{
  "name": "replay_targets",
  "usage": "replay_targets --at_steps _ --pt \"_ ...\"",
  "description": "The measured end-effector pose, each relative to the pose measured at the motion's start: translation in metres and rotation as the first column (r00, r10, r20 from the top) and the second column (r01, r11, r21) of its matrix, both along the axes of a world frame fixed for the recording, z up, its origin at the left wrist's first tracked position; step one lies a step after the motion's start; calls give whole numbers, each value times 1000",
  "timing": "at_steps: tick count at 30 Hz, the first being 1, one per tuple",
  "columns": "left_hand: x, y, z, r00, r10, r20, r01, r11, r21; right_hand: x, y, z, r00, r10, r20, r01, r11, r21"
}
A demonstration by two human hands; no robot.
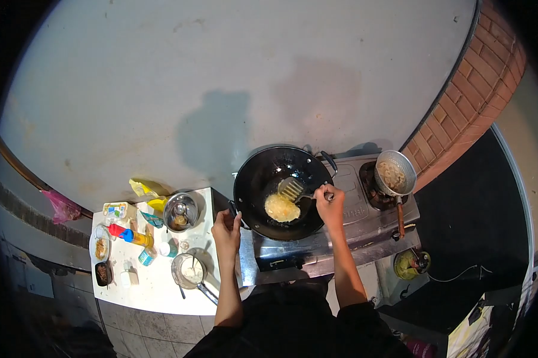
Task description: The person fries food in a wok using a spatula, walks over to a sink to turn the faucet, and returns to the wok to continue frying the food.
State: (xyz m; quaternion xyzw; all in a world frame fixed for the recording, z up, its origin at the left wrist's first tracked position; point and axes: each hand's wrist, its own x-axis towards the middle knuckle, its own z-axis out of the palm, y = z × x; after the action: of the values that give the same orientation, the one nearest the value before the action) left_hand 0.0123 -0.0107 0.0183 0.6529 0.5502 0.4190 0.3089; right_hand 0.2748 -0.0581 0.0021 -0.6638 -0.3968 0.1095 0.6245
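R hand (330, 206) is gripping the spatula (291, 189); L hand (226, 234) is pinching the wok (254, 179) at its L-side handle. Fried piece (283, 210) is sitting nr wok btm, spatula meeting its far edge. Prob midway: top's looking pale gold, underside can't tell; not out of pan yet.

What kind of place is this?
It looks like a kitchen or cooking corner. There's a big black wok with golden food in it on a metal stove, and a small pan beside it.
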Motion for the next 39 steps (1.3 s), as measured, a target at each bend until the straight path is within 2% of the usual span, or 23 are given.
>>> replay_targets --at_steps 6,7,9,15,20,23,25,28,31,33,36,38,39 --pt "-1 5 -15 995 -8 94 8 1000 1 4 0 -1 1000 -3 -19 3 1000 24" --pt "-1 5 -12 995 -9 96 9 1000 1 4 0 1 1000 -10 -10 10 1000 1" --pt "-1 2 -5 1000 -5 -13 5 1000 4 2 2 1 999 -15 -41 15 1000 5" --pt "0 4 -12 997 -19 74 15 998 58 -5 1 -1 998 -38 -52 37 999 -9" --pt "-1 6 -15 998 -13 56 12 999 34 -6 0 -13 998 -45 -39 46 998 30" --pt "-2 5 -12 998 -15 63 14 1000 21 -6 -4 -13 996 6 -89 -6 1000 2" --pt "-1 6 -13 998 -13 66 11 1000 22 -10 -7 1 974 50 -222 -45 999 27" --pt "-3 9 -21 998 13 62 -15 999 34 -7 -11 17 959 62 -276 -49 997 53" --pt "-2 9 -20 995 -5 96 3 1000 17 -1 -15 29 961 93 -262 -75 994 77" --pt "-2 7 -15 999 -1 46 -1 999 38 2 -17 30 962 101 -252 -84 993 77" --pt "-3 8 -14 1000 -9 27 8 1000 2 6 -19 28 979 80 -188 -73 996 45" --pt "-4 10 -19 999 -3 43 3 1000 1 7 -20 27 998 51 -43 -51 999 -1" --pt "-4 10 -19 998 -2 58 2 1000 0 6 -21 28 998 50 -43 -51 999 -1"
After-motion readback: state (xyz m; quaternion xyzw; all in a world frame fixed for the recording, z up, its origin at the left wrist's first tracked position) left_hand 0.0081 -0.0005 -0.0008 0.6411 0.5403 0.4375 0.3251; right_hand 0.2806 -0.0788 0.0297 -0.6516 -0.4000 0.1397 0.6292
